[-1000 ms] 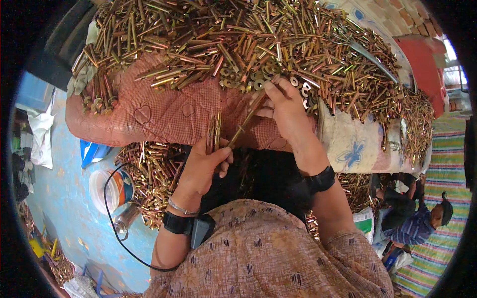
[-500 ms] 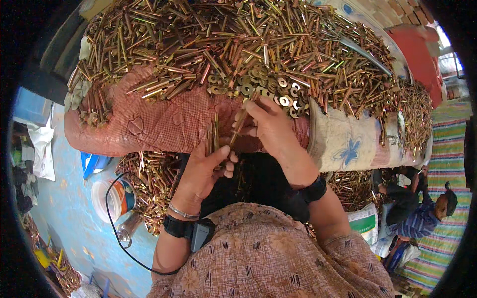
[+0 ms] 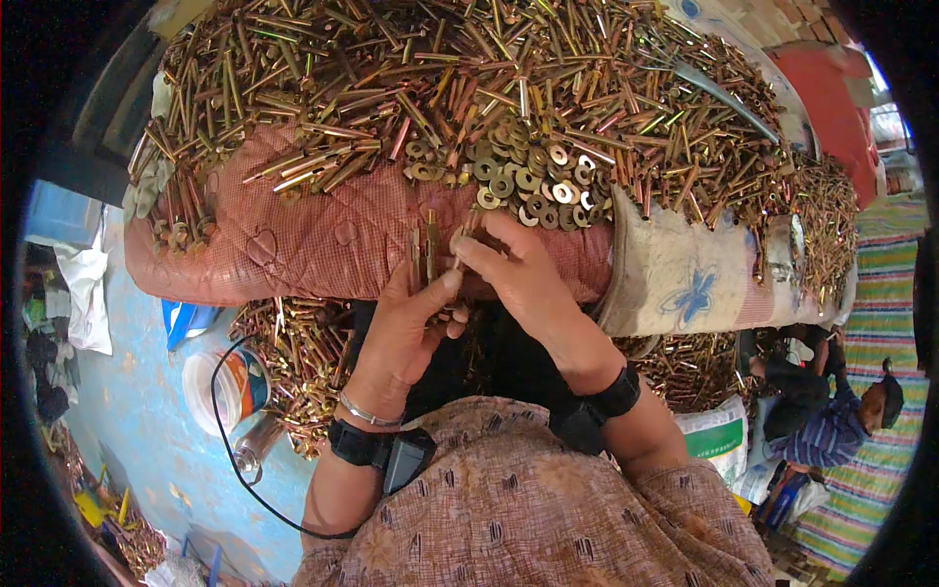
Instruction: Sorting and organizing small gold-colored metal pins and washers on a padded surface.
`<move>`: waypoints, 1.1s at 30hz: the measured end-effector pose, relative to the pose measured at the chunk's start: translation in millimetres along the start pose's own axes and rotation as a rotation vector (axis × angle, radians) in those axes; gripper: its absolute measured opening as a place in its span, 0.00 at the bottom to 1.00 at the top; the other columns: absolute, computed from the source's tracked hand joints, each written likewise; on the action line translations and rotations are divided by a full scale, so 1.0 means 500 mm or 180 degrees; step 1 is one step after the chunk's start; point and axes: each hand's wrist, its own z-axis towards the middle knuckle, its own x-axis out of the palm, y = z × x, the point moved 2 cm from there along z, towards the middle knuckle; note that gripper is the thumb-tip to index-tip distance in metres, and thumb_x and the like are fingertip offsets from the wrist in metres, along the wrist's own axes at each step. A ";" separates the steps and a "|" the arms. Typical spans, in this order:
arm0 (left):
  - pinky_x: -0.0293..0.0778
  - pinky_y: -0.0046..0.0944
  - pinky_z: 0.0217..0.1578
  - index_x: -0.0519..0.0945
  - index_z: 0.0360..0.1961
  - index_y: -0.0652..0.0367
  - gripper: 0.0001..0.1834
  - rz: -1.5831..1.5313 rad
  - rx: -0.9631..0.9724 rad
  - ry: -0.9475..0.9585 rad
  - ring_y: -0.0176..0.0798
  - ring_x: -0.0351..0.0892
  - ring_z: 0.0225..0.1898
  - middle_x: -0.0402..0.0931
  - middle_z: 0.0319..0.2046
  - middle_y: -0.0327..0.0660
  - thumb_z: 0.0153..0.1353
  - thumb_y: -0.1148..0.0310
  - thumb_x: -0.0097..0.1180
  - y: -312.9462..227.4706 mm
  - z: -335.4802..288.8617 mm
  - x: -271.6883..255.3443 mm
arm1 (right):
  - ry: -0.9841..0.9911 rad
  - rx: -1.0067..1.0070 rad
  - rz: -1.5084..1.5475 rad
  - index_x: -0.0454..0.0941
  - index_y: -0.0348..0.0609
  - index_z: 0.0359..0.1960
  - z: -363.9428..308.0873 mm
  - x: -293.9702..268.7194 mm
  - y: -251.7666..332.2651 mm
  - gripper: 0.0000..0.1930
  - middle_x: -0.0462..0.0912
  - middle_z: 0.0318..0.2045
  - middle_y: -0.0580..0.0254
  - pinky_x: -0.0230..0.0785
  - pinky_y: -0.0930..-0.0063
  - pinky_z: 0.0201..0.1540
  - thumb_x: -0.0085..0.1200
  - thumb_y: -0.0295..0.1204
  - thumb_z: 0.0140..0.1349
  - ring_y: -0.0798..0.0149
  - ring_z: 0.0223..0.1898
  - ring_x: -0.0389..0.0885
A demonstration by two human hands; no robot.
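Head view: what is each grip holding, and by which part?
Left grip holds several metal rods by their lower portions; right grip pinches a rod, but exactly where along it is unclear.

Likely workshop: heaped metal rods (image 3: pixel 391 73), loose washers (image 3: pixel 529 180).

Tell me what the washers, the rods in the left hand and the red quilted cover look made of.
Washers: metal, apparently plated, dull yellowish with some bright glints. Rods: likely metal, brassy with shiny streaks; base metal unclear. Red quilted cover: probably fabric, mostly matte, showing fine checks and quilting lines.
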 end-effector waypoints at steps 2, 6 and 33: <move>0.66 0.28 0.20 0.68 0.47 0.54 0.16 0.0193 0.0005 -0.0005 0.31 0.71 0.26 0.72 0.32 0.34 0.57 0.69 0.54 -0.001 -0.002 0.006 | 0.0096 0.0182 0.0545 0.72 0.37 0.29 -0.003 0.009 0.002 0.09 0.73 0.23 0.69 0.63 0.81 0.27 0.52 0.32 0.57 0.77 0.26 0.69; 0.67 0.29 0.23 0.68 0.43 0.59 0.14 0.0188 -0.0007 -0.0107 0.33 0.75 0.28 0.76 0.35 0.40 0.56 0.72 0.54 -0.013 -0.009 0.025 | 0.0146 -0.0043 -0.0062 0.72 0.36 0.30 0.000 -0.003 0.012 0.10 0.73 0.24 0.67 0.64 0.79 0.29 0.51 0.32 0.57 0.77 0.26 0.69; 0.65 0.28 0.21 0.69 0.38 0.56 0.13 0.0045 -0.0181 0.0180 0.31 0.71 0.27 0.71 0.25 0.35 0.52 0.73 0.57 0.009 0.022 -0.012 | -0.0451 -0.1905 -0.3700 0.67 0.42 0.43 0.205 -0.191 0.116 0.14 0.72 0.39 0.49 0.67 0.65 0.39 0.49 0.21 0.54 0.48 0.38 0.72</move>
